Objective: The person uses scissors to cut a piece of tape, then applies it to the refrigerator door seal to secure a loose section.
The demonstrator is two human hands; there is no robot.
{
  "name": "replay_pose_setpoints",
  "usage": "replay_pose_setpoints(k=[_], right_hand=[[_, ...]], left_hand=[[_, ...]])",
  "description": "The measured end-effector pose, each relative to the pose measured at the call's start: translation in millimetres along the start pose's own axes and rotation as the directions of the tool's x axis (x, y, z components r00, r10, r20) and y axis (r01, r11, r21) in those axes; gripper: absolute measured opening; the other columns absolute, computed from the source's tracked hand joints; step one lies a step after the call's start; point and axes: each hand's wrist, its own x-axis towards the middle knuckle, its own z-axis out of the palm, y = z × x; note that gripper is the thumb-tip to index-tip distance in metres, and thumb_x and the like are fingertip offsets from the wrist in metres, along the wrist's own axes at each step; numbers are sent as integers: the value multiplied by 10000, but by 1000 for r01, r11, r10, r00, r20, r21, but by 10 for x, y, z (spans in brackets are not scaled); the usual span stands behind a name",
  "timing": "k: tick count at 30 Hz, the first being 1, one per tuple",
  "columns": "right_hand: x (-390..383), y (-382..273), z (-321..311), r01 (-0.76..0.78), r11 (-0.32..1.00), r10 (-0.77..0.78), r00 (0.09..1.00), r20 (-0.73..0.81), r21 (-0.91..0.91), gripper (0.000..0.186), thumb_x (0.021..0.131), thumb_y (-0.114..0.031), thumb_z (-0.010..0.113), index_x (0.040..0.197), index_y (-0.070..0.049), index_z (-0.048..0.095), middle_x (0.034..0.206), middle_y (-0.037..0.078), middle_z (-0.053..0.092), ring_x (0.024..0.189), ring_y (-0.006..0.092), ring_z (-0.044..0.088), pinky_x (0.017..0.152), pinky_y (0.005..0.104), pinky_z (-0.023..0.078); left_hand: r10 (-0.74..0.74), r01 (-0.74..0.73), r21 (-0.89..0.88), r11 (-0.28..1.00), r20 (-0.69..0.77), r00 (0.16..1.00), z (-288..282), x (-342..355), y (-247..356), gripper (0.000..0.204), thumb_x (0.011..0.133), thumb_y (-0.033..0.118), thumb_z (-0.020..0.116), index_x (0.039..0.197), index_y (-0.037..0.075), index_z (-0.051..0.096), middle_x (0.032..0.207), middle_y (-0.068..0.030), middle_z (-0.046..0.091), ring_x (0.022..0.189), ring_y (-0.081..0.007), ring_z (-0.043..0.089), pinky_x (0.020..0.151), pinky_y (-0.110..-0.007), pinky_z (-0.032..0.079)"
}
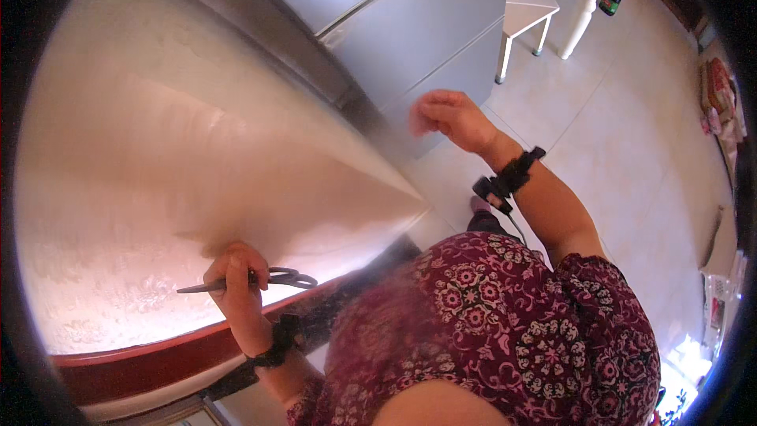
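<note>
Head view: I see the left hand [236, 280] closed round scissors [202, 288] over the table [126, 189]; a slack grip could drop them, scratching it. The right hand [456, 118] hangs half-curled, too blurred to tell if empty.

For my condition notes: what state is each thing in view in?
Dark scissors, held, blades apparently together
Left hand, closed around them
Right hand, raised, fingers bent; too blurred to tell open or shut
Grey door panels, shut
White seat, upright
Black wrist straps, fastened
</note>
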Motion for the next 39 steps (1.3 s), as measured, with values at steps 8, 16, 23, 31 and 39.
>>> replay_pose_setpoints(k=[8,16,23,31,39], right_hand=[[1062,-428,174,86,995,-91,992,88,57,236,877,-146,513,993,53,564,927,132,611,847,227,604,796,356,491],[1700,-540,2,83,995,-80,994,70,-49,218,849,-113,560,951,78,580,852,167,626,771,268,632,749,371,535],[1524,-419,-126,168,974,-160,985,-67,154,219,826,-86,583,951,94,579,876,186,623,777,278,639,747,377,545],[1565,-450,257,111,992,-114,993,45,53,182,859,-91,539,942,65,586,879,157,624,774,253,633,763,362,528],[1634,-117,354,221,969,-217,975,46,-114,195,865,-126,556,911,58,604,833,127,636,744,202,634,703,309,532]], left_hand=[[54,-52,16,998,-91,994,-100,-102,43,251,832,104,518,599,12,499,538,-51,461,437,-107,389,410,-221,294],[-27,26,-4,1000,-210,977,-8,-135,11,195,768,44,533,589,-8,475,548,-92,477,467,-140,401,406,-236,278],[-51,43,-50,998,-178,983,77,-184,257,192,761,62,543,589,-4,488,556,-98,493,469,-143,408,420,-235,293],[7,1,38,999,-210,978,92,-216,229,219,771,80,530,576,-3,478,529,-88,472,445,-139,397,403,-232,268],[-35,57,66,996,-290,956,230,-182,248,196,740,49,515,557,9,457,498,-78,448,438,-129,383,400,-230,260]])
